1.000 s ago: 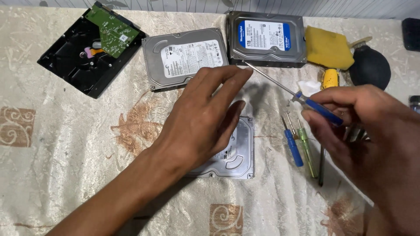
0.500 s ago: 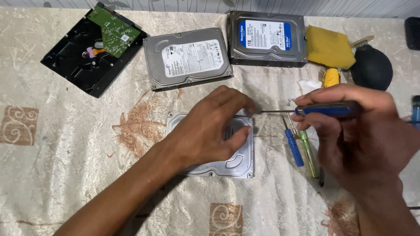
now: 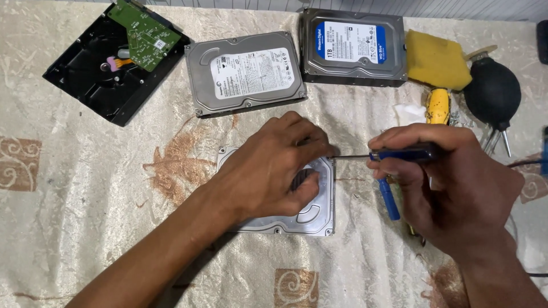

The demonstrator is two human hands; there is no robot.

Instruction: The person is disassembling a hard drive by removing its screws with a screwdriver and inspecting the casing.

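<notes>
Left hand: palm down on the silver hard drive, fingers curled over its right part, pressing rather than clasping; nothing held inside.
Right hand: closed around the blue-handled screwdriver, shaft level, tip pointing left and meeting the left fingertips at the drive's far right edge.
Silver hard drive: flat on the cloth, near centre, mostly hidden under the left hand; near and right edges showing.
Second blue screwdriver: on the cloth just right of the drive, partly under the right hand.
Grey labelled drive: far centre, label up, slightly turned.
Blue-labelled drive: far, just right of the grey one.
Black drive: far left, underside up, green circuit board tilted on its far end.
Yellow sponge: far right, beside the blue-labelled drive.
Black rubber blower: far right, nozzle pointing near.
Yellow-handled tool: between sponge and right hand.
White tissue: just left of the yellow-handled tool.
</notes>
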